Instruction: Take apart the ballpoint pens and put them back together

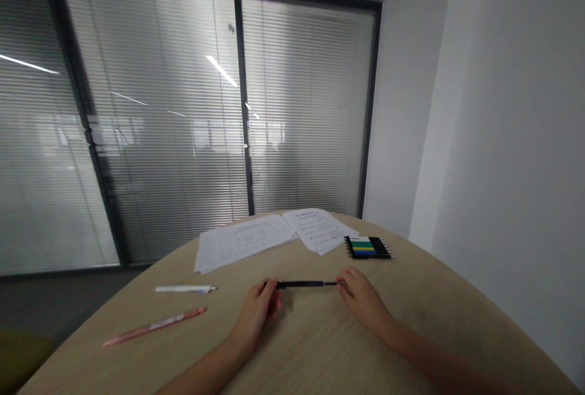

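Observation:
A dark pen (301,284) lies level between my two hands above the wooden table (320,346). My left hand (256,309) is closed on its thicker left end. At the right, my right hand (361,298) pinches the thin tip end of the same pen. The middle of the pen shows uncovered between them. To the left of my left hand are a white pen (183,289) and, nearer to me, a pink pen (155,327). Beyond my right hand sits a row of black pens with coloured labels (369,247).
Printed sheets (247,241) lie at the far side of the table, with another printed sheet (317,231) beside them. Behind the table stand glass panels with blinds (301,108). A pale wall (503,139) rises at the right.

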Demonstrator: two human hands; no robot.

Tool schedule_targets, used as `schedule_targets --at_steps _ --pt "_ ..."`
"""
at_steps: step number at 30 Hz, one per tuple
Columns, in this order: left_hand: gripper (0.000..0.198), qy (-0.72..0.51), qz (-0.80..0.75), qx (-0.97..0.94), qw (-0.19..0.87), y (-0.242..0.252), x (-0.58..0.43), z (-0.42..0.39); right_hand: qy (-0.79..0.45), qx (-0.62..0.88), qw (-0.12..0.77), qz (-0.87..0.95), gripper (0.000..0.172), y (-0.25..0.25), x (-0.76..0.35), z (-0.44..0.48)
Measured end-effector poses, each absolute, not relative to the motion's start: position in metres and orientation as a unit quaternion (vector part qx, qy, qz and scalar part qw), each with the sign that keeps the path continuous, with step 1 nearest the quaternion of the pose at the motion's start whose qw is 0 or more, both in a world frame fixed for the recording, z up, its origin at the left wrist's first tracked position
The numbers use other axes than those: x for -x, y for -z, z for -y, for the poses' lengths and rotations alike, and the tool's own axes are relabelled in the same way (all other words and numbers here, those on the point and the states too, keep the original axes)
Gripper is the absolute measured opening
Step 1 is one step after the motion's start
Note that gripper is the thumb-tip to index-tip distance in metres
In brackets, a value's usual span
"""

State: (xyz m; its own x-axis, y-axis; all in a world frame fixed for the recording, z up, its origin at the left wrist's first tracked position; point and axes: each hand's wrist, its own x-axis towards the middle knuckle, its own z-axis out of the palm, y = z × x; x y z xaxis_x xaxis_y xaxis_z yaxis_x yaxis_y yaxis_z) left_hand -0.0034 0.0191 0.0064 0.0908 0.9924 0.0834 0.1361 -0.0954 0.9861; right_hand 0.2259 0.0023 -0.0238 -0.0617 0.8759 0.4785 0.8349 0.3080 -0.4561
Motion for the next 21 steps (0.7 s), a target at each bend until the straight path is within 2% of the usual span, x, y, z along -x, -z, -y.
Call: schedule_targets --at_steps 10,21 --pt "0.044 -0.536 -0.475 -0.549 0.431 -0.010 0.008 -0.021 -0.092 0.623 0.441 0.640 0.017 0.039 -0.242 -0.021" --pt "0.042 -0.578 -0.479 -0.494 0.439 -0.010 0.015 -0.028 -0.125 0.639 0.492 0.578 0.024 0.043 -0.247 -0.021"
